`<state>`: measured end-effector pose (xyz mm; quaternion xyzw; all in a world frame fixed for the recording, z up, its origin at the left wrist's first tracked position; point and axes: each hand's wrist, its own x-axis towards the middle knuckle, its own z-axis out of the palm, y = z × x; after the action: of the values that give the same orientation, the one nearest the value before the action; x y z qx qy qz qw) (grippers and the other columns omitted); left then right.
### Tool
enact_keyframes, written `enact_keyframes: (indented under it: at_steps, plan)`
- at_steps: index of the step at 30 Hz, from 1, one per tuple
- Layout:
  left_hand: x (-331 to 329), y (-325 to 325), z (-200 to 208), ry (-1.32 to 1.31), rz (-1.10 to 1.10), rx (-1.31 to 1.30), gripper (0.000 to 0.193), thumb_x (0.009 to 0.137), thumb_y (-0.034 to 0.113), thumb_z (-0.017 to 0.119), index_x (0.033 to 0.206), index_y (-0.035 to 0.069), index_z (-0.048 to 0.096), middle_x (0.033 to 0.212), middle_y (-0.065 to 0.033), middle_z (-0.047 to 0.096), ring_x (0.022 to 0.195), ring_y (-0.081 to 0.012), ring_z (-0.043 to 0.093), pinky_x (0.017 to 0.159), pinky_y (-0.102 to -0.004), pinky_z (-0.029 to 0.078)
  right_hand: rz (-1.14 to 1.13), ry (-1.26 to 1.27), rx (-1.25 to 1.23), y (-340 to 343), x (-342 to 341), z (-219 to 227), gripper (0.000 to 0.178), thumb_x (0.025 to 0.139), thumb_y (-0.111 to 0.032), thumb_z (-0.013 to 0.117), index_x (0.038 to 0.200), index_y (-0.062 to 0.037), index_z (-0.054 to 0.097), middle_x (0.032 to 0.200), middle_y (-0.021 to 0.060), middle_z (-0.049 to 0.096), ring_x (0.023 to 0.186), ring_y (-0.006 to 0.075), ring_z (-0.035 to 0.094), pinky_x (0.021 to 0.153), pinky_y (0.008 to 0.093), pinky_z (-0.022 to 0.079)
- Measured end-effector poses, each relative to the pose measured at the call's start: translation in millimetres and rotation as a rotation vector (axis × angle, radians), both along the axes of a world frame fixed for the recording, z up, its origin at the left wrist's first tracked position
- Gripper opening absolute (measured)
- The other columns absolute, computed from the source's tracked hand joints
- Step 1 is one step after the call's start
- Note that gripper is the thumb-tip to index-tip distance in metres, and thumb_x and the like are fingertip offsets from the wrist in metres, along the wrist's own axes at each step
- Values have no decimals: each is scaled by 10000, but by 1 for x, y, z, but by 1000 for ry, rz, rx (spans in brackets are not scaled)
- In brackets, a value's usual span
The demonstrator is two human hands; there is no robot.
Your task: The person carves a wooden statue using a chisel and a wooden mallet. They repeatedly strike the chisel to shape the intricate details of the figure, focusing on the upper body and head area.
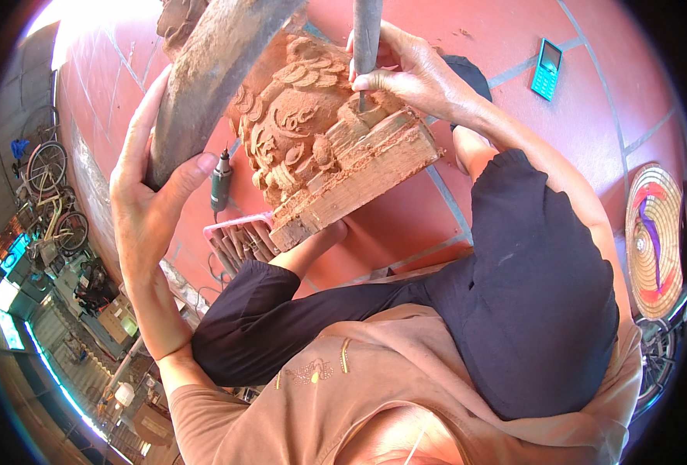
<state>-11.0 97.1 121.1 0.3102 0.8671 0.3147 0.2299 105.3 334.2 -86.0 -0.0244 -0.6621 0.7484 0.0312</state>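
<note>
A reddish-brown wood carving (297, 116) with scale-like relief and a thick, squared base stands tilted between my legs. My left hand (142, 182) grips one end of a heavy wooden mallet (212, 74), which slants up past the picture's top edge. The mallet hides part of the carving's left side. With my right hand (417, 74) I hold a chisel (367, 35) nearly upright, fingers around its grey shaft. Its narrow tip meets the wood just above the base, where the surface is rough.
A green rotary tool (221, 186) lies left of the carving. Beside it, a pink-rimmed tray (239, 221) holds several chisels. On the red tiled floor (514, 31) lies a teal keypad phone (547, 70). A round woven piece (654, 248) is far right; bicycles (46, 167) stand far left.
</note>
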Motion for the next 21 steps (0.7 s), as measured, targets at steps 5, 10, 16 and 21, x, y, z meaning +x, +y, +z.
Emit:
enact_keyframes:
  at_steps: [5, 10, 16, 21]
  plan:
    - [10, 19, 3, 5, 62, 111, 791, 769, 61, 735, 1473, -3, 381, 1176, -116, 642, 982, -119, 618, 846, -239, 463, -8, 28, 49, -1, 2, 1, 317, 886, 30, 653, 1163, -36, 515, 965, 39, 633, 930, 109, 621, 804, 280, 541]
    - [14, 26, 7, 93, 16, 88, 753, 759, 46, 766, 1437, 18, 439, 1224, -142, 637, 1089, -190, 610, 940, -305, 461, 48, 51, 220, -1, 0, 13, 298, 866, 5, 686, 1122, -17, 536, 939, 41, 640, 920, 132, 638, 820, 309, 547]
    - [9, 32, 2, 265, -248, -123, 719, 754, 39, 755, 1415, 16, 473, 1350, -141, 583, 1225, -226, 561, 1040, -361, 424, 29, -21, 156, 1, -2, 9, 300, 869, -16, 689, 1129, -13, 540, 927, 53, 650, 913, 149, 648, 845, 334, 545]
    - [17, 36, 8, 41, 14, 135, 710, 757, 12, 724, 1417, -13, 465, 1371, -165, 551, 1266, -225, 525, 1091, -364, 369, 54, 14, 167, -1, 1, 10, 278, 869, -2, 682, 1108, -17, 541, 931, 40, 636, 930, 139, 639, 859, 325, 541]
